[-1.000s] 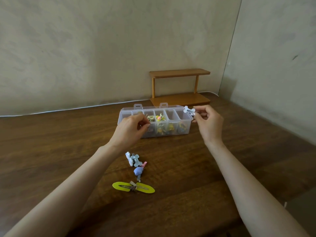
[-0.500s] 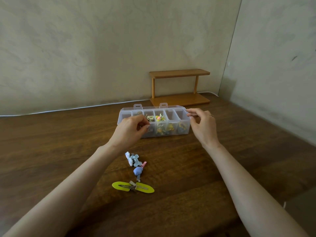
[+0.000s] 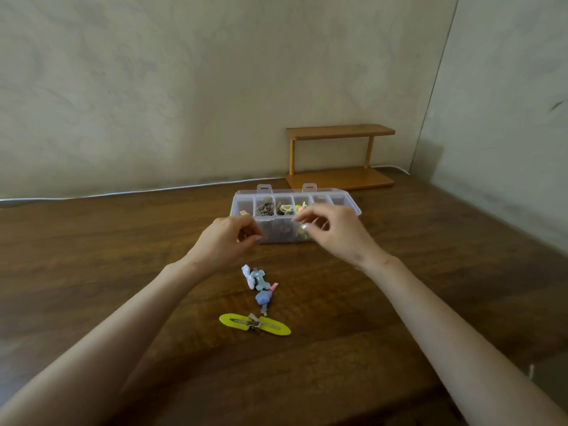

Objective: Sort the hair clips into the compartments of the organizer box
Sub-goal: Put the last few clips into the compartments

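Observation:
The clear organizer box stands open on the wooden table, with several compartments holding brown, cream and coloured hair clips. My left hand hovers just in front of the box's left half, its fingers loosely curled and holding nothing. My right hand hovers before the box's right half, thumb and fingers relaxed and empty. Nearer to me lie loose clips: pale blue and white ones, a purple-blue one with a pink tip, and a pair of yellow-green snap clips.
A small two-tier wooden shelf stands behind the box against the wall. A white cable runs along the table's back edge. The table's right edge shows at the lower right.
My right hand let go of the white bone-shaped clip at the box's right end and drew back leftwards, empty. My left hand came off the box's front wall.

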Action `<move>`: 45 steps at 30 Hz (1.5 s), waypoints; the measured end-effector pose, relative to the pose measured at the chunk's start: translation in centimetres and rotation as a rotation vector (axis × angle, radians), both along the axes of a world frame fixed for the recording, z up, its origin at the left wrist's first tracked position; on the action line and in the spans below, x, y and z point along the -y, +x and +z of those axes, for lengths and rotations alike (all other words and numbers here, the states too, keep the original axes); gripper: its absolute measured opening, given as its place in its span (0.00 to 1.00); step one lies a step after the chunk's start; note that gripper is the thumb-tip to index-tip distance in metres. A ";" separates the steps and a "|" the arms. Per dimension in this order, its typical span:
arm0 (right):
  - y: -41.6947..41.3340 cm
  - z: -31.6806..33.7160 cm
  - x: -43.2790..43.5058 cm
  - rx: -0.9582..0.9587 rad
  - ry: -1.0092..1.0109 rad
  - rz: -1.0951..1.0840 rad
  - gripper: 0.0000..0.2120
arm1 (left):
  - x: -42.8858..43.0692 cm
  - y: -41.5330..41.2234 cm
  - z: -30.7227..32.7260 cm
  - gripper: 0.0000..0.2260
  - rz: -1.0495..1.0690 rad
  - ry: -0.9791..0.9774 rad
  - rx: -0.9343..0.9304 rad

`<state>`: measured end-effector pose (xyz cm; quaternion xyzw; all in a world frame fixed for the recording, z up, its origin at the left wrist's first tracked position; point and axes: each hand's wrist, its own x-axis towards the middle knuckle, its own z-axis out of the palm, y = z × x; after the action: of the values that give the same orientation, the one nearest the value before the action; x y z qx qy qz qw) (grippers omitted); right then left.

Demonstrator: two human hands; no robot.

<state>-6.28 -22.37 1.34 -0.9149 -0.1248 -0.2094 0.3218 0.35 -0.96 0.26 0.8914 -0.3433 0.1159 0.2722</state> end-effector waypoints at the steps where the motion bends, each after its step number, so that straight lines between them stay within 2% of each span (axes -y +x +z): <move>1: -0.2 0.0 -1.0 -0.084 -0.064 0.056 0.08 | -0.5 0.0 -0.2 0.03 0.012 0.024 -0.019; 4: -0.2 -0.7 -3.6 -0.221 -0.203 0.145 0.10 | -2.0 -0.1 -0.8 0.05 0.026 0.068 -0.111; 8: 0.3 -2.0 -5.3 -0.372 -0.302 0.155 0.20 | -3.4 0.1 -1.0 0.09 -0.047 0.045 -0.325; 10: 0.5 -2.4 -5.5 -0.397 -0.326 0.147 0.22 | -3.7 0.1 -1.2 0.11 -0.095 0.042 -0.379; 13: 0.6 -2.8 -5.5 -0.384 -0.288 0.135 0.21 | -3.4 0.1 -1.9 0.11 -0.130 0.071 -0.366; 16: 0.7 -2.9 -5.3 -0.373 -0.174 0.122 0.20 | -3.0 0.1 -2.3 0.07 -0.108 0.098 -0.301; 19: 0.7 -3.0 -4.6 -0.365 -0.006 0.091 0.19 | -2.4 0.1 -2.3 0.09 -0.056 0.120 -0.255; 26: 0.8 -2.1 -1.8 -0.304 0.356 -0.081 0.07 | 0.3 0.2 -2.6 0.07 -0.036 0.146 -0.206; 30: 0.5 -1.1 0.0 -0.206 0.469 -0.172 0.03 | 2.5 0.5 -2.5 0.03 -0.064 0.111 -0.202; 36: 0.4 -0.5 4.1 0.044 0.692 -0.388 0.03 | 4.2 0.1 -3.0 0.06 -0.087 -0.027 -0.223; 41: 1.8 0.0 6.6 0.132 0.610 -0.522 0.07 | 3.9 0.2 -2.5 0.08 -0.096 -0.038 -0.279; 45: 4.2 -0.2 6.8 0.206 0.306 -0.630 0.04 | 3.8 0.2 -2.2 0.06 -0.119 -0.003 -0.309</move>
<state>-2.11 -29.18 1.10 -0.8238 0.1641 -0.4056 0.3605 0.55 -4.78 -1.90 0.8762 -0.3494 -0.0384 0.3296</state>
